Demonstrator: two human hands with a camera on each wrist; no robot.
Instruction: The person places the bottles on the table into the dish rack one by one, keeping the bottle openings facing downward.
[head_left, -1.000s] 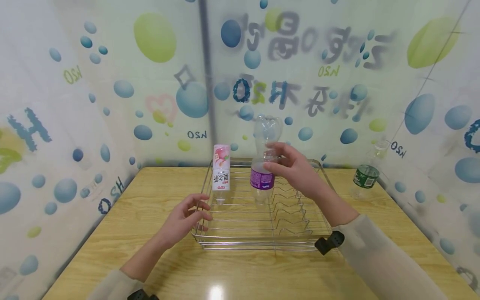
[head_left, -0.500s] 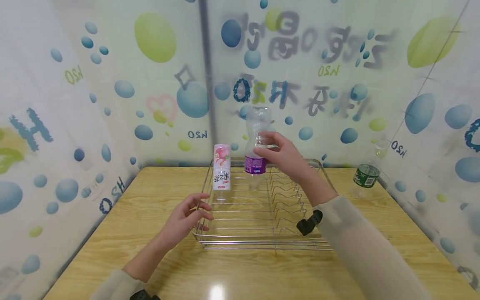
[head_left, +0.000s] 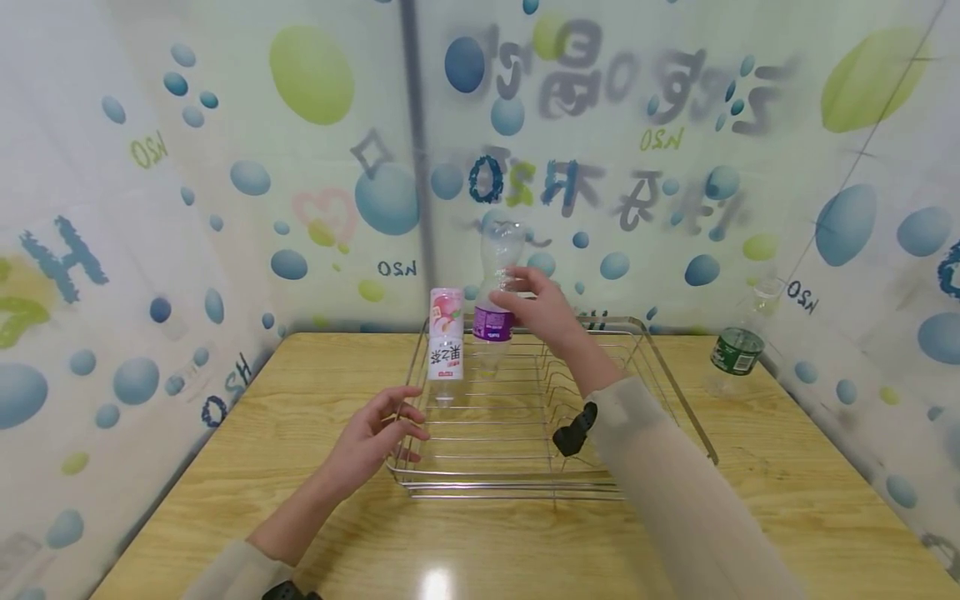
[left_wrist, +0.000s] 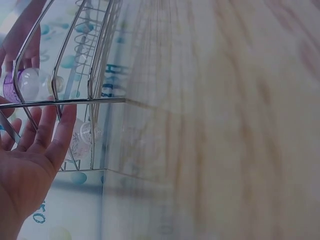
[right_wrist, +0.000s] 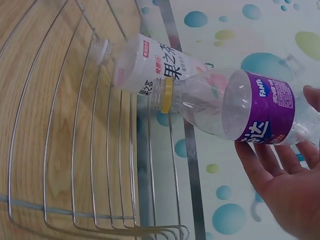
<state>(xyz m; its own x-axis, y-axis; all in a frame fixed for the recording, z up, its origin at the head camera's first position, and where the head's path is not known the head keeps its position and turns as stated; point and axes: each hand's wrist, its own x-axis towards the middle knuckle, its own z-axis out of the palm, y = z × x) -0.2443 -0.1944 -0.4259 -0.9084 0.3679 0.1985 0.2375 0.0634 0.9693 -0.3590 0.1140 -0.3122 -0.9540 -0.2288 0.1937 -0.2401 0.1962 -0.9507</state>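
My right hand point(head_left: 543, 312) holds a clear plastic bottle point(head_left: 501, 246) with a purple Fanta label, turned neck down, round its upturned lower part. In the right wrist view the bottle's neck point(right_wrist: 167, 95) has a yellow ring and points at the wire dish rack point(right_wrist: 75, 165). Just left of it, a pink-and-white labelled bottle point(head_left: 446, 333) stands upside down in the rack. My left hand point(head_left: 371, 442) rests at the rack's left rim. The left wrist view shows its fingers point(left_wrist: 60, 140) extended, fingertips right at the rim wire.
A clear bottle with a green label point(head_left: 737, 350) stands on the wooden table point(head_left: 787, 467) to the right of the rack. Zigzag wire dividers point(head_left: 562, 383) run along the rack's right part. A patterned curtain point(head_left: 637, 167) rises behind the table.
My right hand has carried the purple-labelled bottle left and back, lifting it partway, toward the pink-and-white one. The left hand has stayed at the rack's rim.
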